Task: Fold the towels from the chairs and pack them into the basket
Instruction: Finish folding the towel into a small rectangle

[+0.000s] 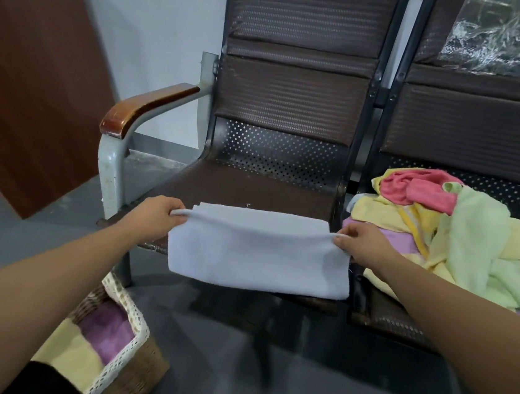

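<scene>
**Q:** What does each hand hold?
**A:** The left hand and the right hand each pinch one end of the raised crease of a pale grey-blue towel. The thumb lies over the cloth and the fingers curl beneath it. Neither hand is slack.

**Q:** Where does the towel lie?
**A:** It lies across the front edge of the left chair's seat. Its far part rests flat on the seat, and the near part hangs over the edge toward the floor. The cloth looks doubled, so at least one fold appears to be made.

**Q:** Why grip it at the two ends?
**A:** Probably to keep the crease taut and straight, so the layers line up when the hanging flap is carried over. The seat serves as a flat work surface.

**Q:** And the remaining laundry?
**A:** An unfolded heap of green, yellow and lilac cloths, with a pink towel on top, lies on the neighbouring seat, just beside the right hand. The wicker basket, lined with lace-edged fabric, stands on the floor at lower left, close to the left forearm. A purple towel and a pale yellow towel lie inside it.

**Q:** How far along is the task?
**A:** Roughly midway, by estimate: two towels packed, one in hand, several waiting. The likely next step is one more fold, then a transfer down-left into the basket.
</scene>
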Available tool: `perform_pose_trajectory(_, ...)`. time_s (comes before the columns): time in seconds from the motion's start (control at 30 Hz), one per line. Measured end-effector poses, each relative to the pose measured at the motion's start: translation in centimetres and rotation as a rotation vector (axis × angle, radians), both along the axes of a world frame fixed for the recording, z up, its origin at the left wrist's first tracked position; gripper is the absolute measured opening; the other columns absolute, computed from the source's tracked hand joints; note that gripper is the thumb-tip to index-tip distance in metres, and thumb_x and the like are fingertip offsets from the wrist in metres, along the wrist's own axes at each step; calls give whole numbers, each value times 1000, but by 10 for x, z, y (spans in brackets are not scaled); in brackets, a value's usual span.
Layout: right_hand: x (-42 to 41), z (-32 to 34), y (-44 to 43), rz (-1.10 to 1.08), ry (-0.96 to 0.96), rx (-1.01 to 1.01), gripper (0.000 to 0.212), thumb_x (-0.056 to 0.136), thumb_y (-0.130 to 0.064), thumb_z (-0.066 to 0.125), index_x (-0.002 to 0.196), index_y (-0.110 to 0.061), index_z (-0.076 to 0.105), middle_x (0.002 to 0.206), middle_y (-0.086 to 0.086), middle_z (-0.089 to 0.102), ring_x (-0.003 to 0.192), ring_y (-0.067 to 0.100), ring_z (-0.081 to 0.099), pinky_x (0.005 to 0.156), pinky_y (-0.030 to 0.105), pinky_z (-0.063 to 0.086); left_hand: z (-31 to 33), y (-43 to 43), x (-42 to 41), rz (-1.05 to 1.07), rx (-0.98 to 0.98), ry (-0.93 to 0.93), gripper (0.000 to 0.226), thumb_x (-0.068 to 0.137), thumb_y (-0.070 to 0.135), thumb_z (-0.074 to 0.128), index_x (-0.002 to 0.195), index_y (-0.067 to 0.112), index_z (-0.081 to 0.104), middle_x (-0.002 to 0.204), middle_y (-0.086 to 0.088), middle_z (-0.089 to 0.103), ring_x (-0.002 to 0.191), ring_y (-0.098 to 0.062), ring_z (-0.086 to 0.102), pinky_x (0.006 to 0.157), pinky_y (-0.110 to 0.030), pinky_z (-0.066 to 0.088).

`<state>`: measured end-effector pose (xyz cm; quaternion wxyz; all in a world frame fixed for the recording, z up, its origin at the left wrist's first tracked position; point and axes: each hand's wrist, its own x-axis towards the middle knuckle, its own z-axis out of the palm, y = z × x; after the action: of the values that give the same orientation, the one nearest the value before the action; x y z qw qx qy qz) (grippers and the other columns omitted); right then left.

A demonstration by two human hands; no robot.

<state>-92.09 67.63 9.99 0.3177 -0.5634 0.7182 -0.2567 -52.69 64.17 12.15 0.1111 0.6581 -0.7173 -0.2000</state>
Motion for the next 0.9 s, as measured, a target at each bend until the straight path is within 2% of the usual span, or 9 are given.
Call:
perform_pose_trajectory(0.1,0,5,-30,8,150,-79,12,93,-16,63,94,-7,70,86,4,64,85,22,60,67,31,47,-2,-20,-11,87,-106,4,15,98,25,58,90,16,67,75,-1,63,73,-17,59,60,-28,38)
perform_pose_trajectory(0.2,4,8,-65,-44,189,-166,12,95,-17,60,99,-10,69,86,1,63,91,24,62,63,28,43,-2,-48,-21,195,-269,83,17,99,25,55,93,12,65,82,-5,65,88,-31,64,66,-32,42)
perform_pose_trajectory(0.27,9,-2,-82,-144,155,-188,24,96,-21,58,115,-7,66,98,6,64,98,27,61,76,31,46,-3,-61,-30,267,-301,173,28,99,29,57,116,7,62,103,-13,67,105,-36,62,81,-37,45)
perform_pose_trajectory(0.33,17,-22,-90,-190,235,-151,37,97,-27,55,126,-4,56,111,15,63,106,35,60,85,39,48,-14,-74,-38,281,-202,180,58,96,42,61,137,2,48,130,-15,59,121,-36,56,96,-41,44)
perform_pose_trajectory(0.4,31,-38,-91,-69,402,-108,46,98,-32,52,133,-4,48,125,19,56,116,39,54,94,45,47,-36,-82,-39,267,-56,62,70,94,48,60,141,-1,41,139,-21,52,125,-38,52,97,-42,44)
perform_pose_trajectory(0.5,63,-45,-84,201,444,-120,54,102,-36,48,146,-6,39,147,15,42,134,33,43,109,44,38,-64,-85,-32,267,91,-35,65,91,48,64,126,-3,46,128,-23,55,114,-40,54,85,-41,43)
perform_pose_trajectory(0.6,100,-55,-68,408,443,-65,60,103,-43,44,152,-10,33,159,14,30,145,31,30,119,42,25,-68,-87,-29,293,139,-104,68,85,52,69,122,-1,49,129,-22,53,114,-40,54,87,-45,46)
perform_pose_trajectory(0.73,124,-77,-52,539,510,18,57,105,-47,26,156,-21,22,167,10,9,154,24,6,124,48,3,-62,-80,-40,302,260,-74,58,88,47,70,121,2,55,129,-16,58,98,-29,54,78,-35,43)
perform_pose_trajectory(0.9,115,-75,-47,557,518,45,58,106,-47,21,160,-24,15,168,5,3,155,20,1,125,44,-1,-55,-70,-48,332,309,6,58,92,32,67,137,0,49,139,-16,53,121,-33,54,83,-34,42)
